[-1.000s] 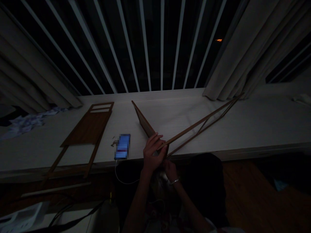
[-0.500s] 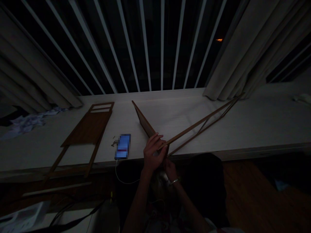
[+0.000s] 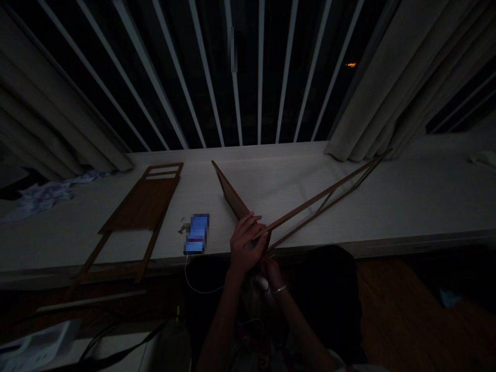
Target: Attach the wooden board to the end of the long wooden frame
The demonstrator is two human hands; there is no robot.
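My left hand [image 3: 246, 245] grips the joint of a wooden frame at the near edge of a white window sill [image 3: 279, 191]. From that joint, a brown panel section [image 3: 231, 197] runs to the far left and two long thin slats [image 3: 321, 199] run to the far right, forming a V. My right hand [image 3: 272, 272], with a bangle on its wrist, sits just below, its fingers at the frame's corner. Shadow hides what those fingers touch. A small white object [image 3: 262, 282] lies near that wrist.
A second wooden frame with a brown panel [image 3: 141, 204] lies on the sill at left. A smartphone [image 3: 197, 234] with a white cable [image 3: 197, 285] lies beside it. Curtains and window bars stand behind. Crumpled cloth [image 3: 46, 196] lies far left; a dark shape rises at lower right.
The whole view has drifted slightly, with things sitting a few pixels further right. Both hands remain at the frame's joint.
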